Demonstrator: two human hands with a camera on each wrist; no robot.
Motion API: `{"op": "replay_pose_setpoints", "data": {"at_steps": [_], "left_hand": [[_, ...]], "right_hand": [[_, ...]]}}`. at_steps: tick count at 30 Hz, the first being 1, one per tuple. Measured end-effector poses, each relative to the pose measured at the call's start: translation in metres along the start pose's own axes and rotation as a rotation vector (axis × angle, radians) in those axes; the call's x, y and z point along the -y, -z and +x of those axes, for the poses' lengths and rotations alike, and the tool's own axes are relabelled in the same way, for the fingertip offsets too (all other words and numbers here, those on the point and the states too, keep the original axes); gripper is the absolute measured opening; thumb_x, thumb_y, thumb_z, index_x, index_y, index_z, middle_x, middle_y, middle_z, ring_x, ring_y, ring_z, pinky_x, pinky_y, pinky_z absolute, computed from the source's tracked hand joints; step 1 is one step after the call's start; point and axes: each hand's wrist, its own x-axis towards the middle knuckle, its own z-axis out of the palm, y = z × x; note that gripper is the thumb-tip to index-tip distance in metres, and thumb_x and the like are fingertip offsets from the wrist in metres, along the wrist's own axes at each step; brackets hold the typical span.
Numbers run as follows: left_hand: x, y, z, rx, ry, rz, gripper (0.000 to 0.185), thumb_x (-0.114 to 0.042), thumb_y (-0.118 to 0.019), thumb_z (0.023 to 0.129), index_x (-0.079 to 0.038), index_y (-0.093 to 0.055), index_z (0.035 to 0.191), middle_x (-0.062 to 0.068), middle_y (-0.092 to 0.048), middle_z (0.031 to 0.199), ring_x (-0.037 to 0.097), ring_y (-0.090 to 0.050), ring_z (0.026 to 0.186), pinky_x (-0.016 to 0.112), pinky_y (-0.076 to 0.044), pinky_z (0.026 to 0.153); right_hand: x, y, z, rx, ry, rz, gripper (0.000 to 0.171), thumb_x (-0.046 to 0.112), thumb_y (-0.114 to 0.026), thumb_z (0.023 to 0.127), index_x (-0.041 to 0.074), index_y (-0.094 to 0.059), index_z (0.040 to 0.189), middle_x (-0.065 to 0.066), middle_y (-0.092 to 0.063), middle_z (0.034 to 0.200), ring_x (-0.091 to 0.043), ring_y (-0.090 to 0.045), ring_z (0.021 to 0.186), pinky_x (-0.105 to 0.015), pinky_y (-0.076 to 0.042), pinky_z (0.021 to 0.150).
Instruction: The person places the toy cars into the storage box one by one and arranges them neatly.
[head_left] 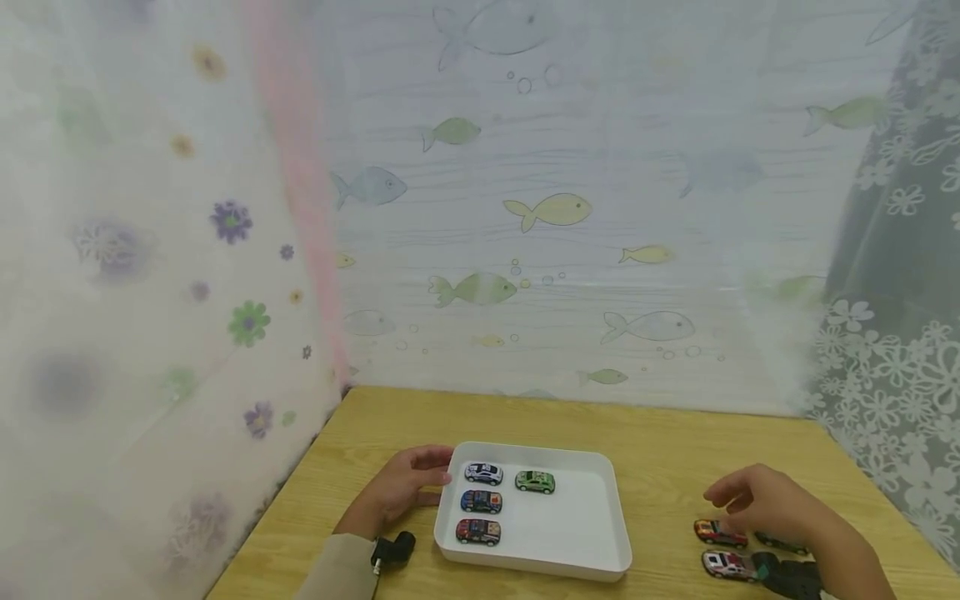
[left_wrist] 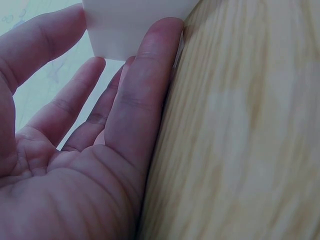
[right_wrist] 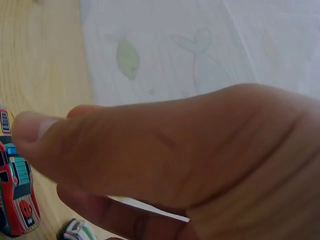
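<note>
A white tray [head_left: 573, 521] sits on the wooden table [head_left: 667, 446] and holds several toy cars: a white one [head_left: 483, 472], a green one [head_left: 535, 482], a blue one [head_left: 481, 501] and a red one [head_left: 477, 531]. My left hand [head_left: 431, 479] rests against the tray's left rim, its straight fingers [left_wrist: 150, 75] touching the tray's corner [left_wrist: 130, 25]. My right hand [head_left: 738, 498] hovers with loosely curled fingers, holding nothing, just above three cars on the table: a red-orange one [head_left: 718, 532], a white-red one [head_left: 726, 564] and a dark one [head_left: 782, 544]. The right wrist view shows the thumb [right_wrist: 150, 145] over the red car [right_wrist: 15, 195].
Patterned curtains close in the table: flowers on the left [head_left: 150, 317], fish at the back [head_left: 555, 208], lace on the right [head_left: 900, 333]. A black wrist camera [head_left: 395, 548] sits beside the tray's near left corner. Bare wood lies between the tray and the loose cars.
</note>
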Motion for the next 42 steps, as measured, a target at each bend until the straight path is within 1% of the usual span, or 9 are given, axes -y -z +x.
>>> {"op": "replay_pose_setpoints", "data": {"at_steps": [4,9,12,17,24,29,33,38,42], "left_hand": [[-0.002,0.001,-0.001,-0.005,0.007,0.002,0.053,-0.011,-0.073,0.097,-0.003,-0.054,0.145,0.016,-0.059,0.144,0.025,-0.066,0.118,0.046,-0.062,0.093],[-0.003,0.0,-0.002,0.021,0.005,-0.017,0.054,-0.009,-0.072,0.097,0.0,-0.052,0.147,0.02,-0.057,0.145,0.026,-0.065,0.119,0.046,-0.061,0.094],[-0.003,0.0,-0.003,0.025,0.004,-0.018,0.055,-0.009,-0.072,0.097,0.0,-0.051,0.147,0.02,-0.057,0.145,0.025,-0.065,0.119,0.046,-0.061,0.093],[-0.002,0.0,-0.003,0.021,0.0,-0.015,0.056,-0.009,-0.072,0.097,0.0,-0.051,0.147,0.019,-0.057,0.145,0.025,-0.066,0.118,0.045,-0.062,0.093],[-0.001,0.0,-0.003,0.023,0.0,-0.013,0.054,-0.01,-0.072,0.097,0.0,-0.052,0.146,0.019,-0.057,0.144,0.025,-0.066,0.118,0.045,-0.062,0.093],[-0.001,-0.002,-0.002,0.025,-0.011,-0.012,0.054,-0.01,-0.071,0.098,0.0,-0.052,0.147,0.02,-0.057,0.144,0.025,-0.066,0.117,0.045,-0.061,0.093],[-0.001,-0.002,-0.002,0.028,-0.01,-0.003,0.054,-0.011,-0.071,0.098,-0.001,-0.051,0.147,0.019,-0.058,0.144,0.024,-0.066,0.116,0.045,-0.062,0.093],[0.0,-0.001,-0.002,0.026,-0.01,-0.004,0.053,-0.011,-0.071,0.098,-0.001,-0.052,0.147,0.018,-0.058,0.143,0.024,-0.066,0.116,0.046,-0.061,0.093],[0.0,0.001,-0.001,0.025,-0.014,-0.003,0.053,-0.01,-0.071,0.098,-0.001,-0.052,0.147,0.018,-0.058,0.143,0.024,-0.066,0.116,0.046,-0.061,0.093]], "right_hand": [[0.0,0.0,-0.001,0.007,-0.026,-0.009,0.038,0.011,-0.082,0.086,-0.006,-0.071,0.119,-0.02,-0.073,0.114,-0.032,-0.069,0.099,-0.047,-0.061,0.081],[-0.004,-0.001,-0.003,0.014,-0.061,0.003,0.035,0.004,-0.083,0.082,-0.007,-0.072,0.113,-0.015,-0.074,0.109,-0.028,-0.067,0.096,-0.051,-0.059,0.081],[-0.007,-0.003,-0.003,0.021,-0.052,0.015,0.033,0.0,-0.082,0.08,-0.008,-0.073,0.111,-0.015,-0.075,0.107,-0.028,-0.068,0.094,-0.051,-0.06,0.08],[-0.009,-0.007,-0.001,0.017,-0.034,0.009,0.032,-0.003,-0.08,0.077,-0.006,-0.075,0.108,-0.014,-0.076,0.103,-0.026,-0.068,0.09,-0.046,-0.06,0.076],[-0.005,-0.013,0.001,-0.016,-0.086,-0.036,0.027,-0.004,-0.08,0.075,-0.001,-0.078,0.102,-0.008,-0.076,0.096,-0.023,-0.067,0.083,-0.043,-0.06,0.071],[-0.005,-0.012,0.004,-0.02,-0.077,-0.058,0.022,-0.003,-0.081,0.076,0.001,-0.08,0.098,-0.009,-0.077,0.091,-0.023,-0.069,0.079,-0.041,-0.06,0.068],[-0.005,-0.014,0.005,-0.035,-0.085,-0.082,0.022,-0.004,-0.081,0.075,0.003,-0.081,0.095,-0.009,-0.078,0.093,-0.023,-0.069,0.081,-0.043,-0.061,0.07],[0.001,-0.021,0.01,-0.084,-0.141,-0.119,0.02,-0.002,-0.085,0.074,0.007,-0.081,0.092,-0.007,-0.078,0.097,-0.023,-0.069,0.087,-0.048,-0.061,0.077],[0.004,-0.025,0.012,-0.105,-0.173,-0.118,0.021,-0.003,-0.086,0.074,0.006,-0.081,0.093,-0.007,-0.077,0.097,-0.023,-0.07,0.087,-0.048,-0.061,0.079]]}}
